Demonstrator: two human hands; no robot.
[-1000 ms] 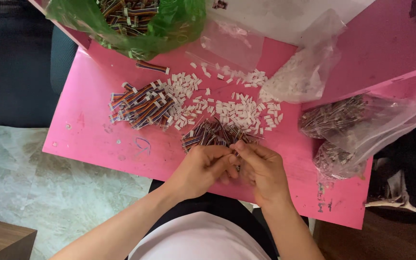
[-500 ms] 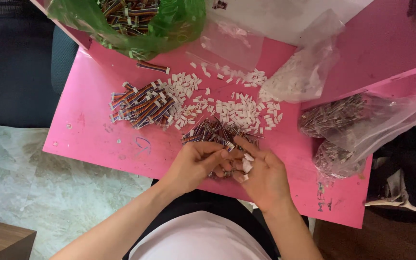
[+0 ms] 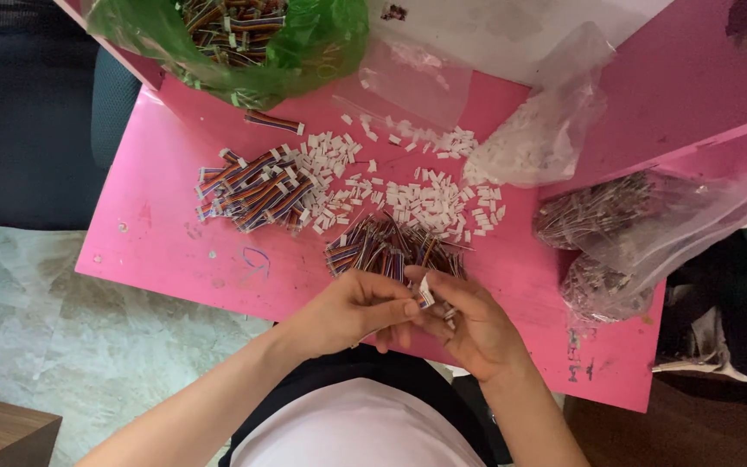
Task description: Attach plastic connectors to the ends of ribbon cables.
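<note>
Head view: both hands meet at the near edge of the pink table (image 3: pixel 157 233). Left hand (image 3: pixel 347 311) is pinched with thumb and fingertips on a small white connector housing (image 3: pixel 425 292). Right hand (image 3: pixel 473 324) is cupped and grasping the other side of it, with a short wire piece seemingly in the fingers; exact grip partly hidden.

Just beyond the hands lies a loose bundle of striped ribbon wires (image 3: pixel 391 251). A second wire bundle (image 3: pixel 248 188) sits toward the left edge, and scattered white housings (image 3: pixel 425 203) cover the table middle. Green bag of wires (image 3: pixel 235 39) at the far left corner, clear bag of housings (image 3: pixel 538 143) at the far side, clear bags of dark wire parts (image 3: pixel 624 233) at the right edge.

Handling, my read: housing is tiny, light, rigid plastic, easy to drop, so pinch its flat sides. Wires are thin and floppy; hold close to the end.
</note>
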